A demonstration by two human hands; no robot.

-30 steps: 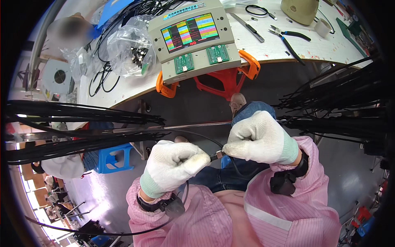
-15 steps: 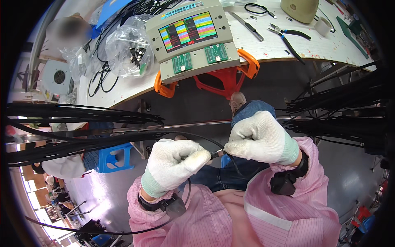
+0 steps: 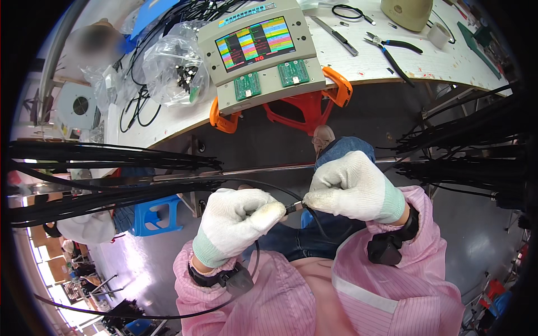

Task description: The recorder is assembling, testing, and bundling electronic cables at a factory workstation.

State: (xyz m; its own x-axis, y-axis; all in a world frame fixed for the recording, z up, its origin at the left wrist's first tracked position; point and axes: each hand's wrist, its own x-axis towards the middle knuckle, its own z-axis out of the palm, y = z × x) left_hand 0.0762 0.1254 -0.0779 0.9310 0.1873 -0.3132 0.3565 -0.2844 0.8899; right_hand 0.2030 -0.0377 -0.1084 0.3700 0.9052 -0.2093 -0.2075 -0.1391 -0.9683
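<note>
In white knitted gloves, my two hands meet over my lap. My left hand (image 3: 238, 224) pinches the black plug of a cable (image 3: 258, 260), whose cord runs down past my wrist and away to the left. The plug's connector (image 3: 295, 208), dark with a silvery metal end, bridges the small gap between my fingertips. My right hand (image 3: 356, 187) is closed at the metal end, thumb against forefinger. A second black cord (image 3: 269, 186) arches in from the left to my right fingertips, and a short end hangs below them. The fingertips hide exactly how the parts join.
Beyond my hands, a cable tester (image 3: 258, 56) with a lit screen stands at the white table's (image 3: 364, 73) edge, flanked by orange clamps (image 3: 338, 87). Pliers (image 3: 394, 47), a utility knife (image 3: 335, 35) and a bag of connectors (image 3: 176, 70) lie there. Black cable bundles (image 3: 112, 154) hang on both sides.
Both hands keep their grip and have barely moved. The connector between them has shifted very slightly to the left.
</note>
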